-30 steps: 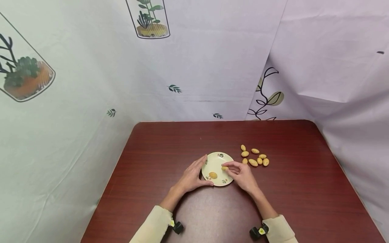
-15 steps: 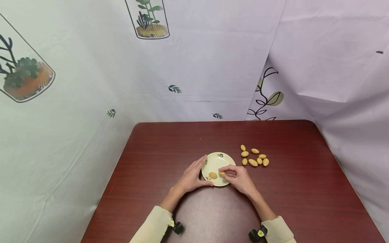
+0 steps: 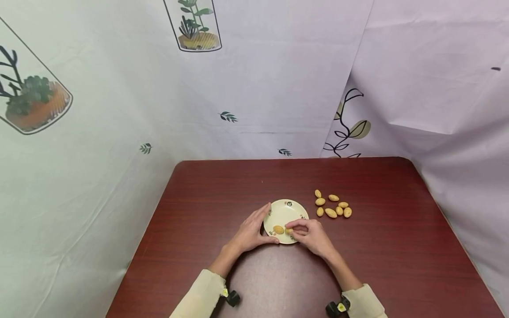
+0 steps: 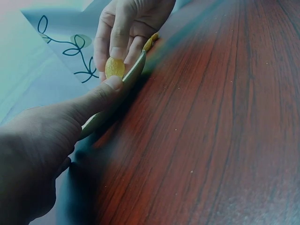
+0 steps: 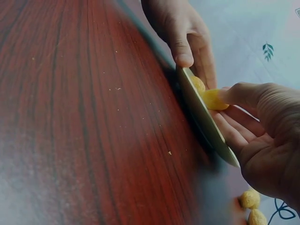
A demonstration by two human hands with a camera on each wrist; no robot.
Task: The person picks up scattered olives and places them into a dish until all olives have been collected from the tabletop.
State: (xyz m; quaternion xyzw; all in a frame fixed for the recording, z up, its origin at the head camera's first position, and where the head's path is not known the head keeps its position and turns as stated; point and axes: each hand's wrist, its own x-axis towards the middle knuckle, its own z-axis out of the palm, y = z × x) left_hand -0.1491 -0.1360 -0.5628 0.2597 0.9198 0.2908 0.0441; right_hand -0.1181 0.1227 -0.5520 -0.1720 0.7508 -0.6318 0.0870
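Observation:
A small cream plate (image 3: 282,214) with printed motifs sits on the table. My left hand (image 3: 251,230) holds its left side, thumb on the near rim and fingers along the far left edge. One yellow, rough-skinned oval piece (image 3: 278,229) lies on the plate near that thumb. Between right thumb and fingertips I pinch a second yellow oval piece (image 5: 213,99), low over the plate and just right of the first. My right hand (image 3: 312,235) reaches in over the plate's right rim and partly covers its piece in the head view.
Several more yellow oval pieces (image 3: 331,213) lie loose on the reddish-brown table (image 3: 381,247), beyond and right of the plate. A pale printed cloth (image 3: 254,88) hangs behind the table and along both sides. Each wrist wears a black camera (image 3: 233,298).
My right hand has carried its yellow oval piece left and nearer to me across the plate, down beside the first piece. My left hand and the plate have stayed in place.

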